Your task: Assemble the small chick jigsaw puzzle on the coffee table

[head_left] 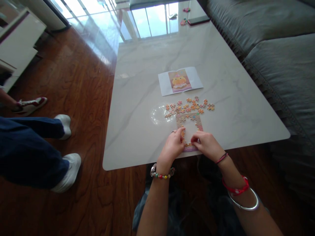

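A partly built jigsaw frame point(190, 123) lies near the front edge of a white marble table point(137, 108). My left hand point(173, 146) rests on its lower left corner, fingers curled and pressed on the pieces. My right hand point(206, 144) presses the lower right corner, fingers bent together. What either hand pinches is too small to name. Several loose orange and pink puzzle pieces point(189, 106) lie scattered just beyond the frame. A printed reference picture point(180, 80) sits farther back.
A grey sofa point(278, 55) runs along the table's right side. Another person's legs in dark trousers and white shoes point(65, 170) stand on the wooden floor at left. A dark phone point(198, 20) and small items lie at the table's far end.
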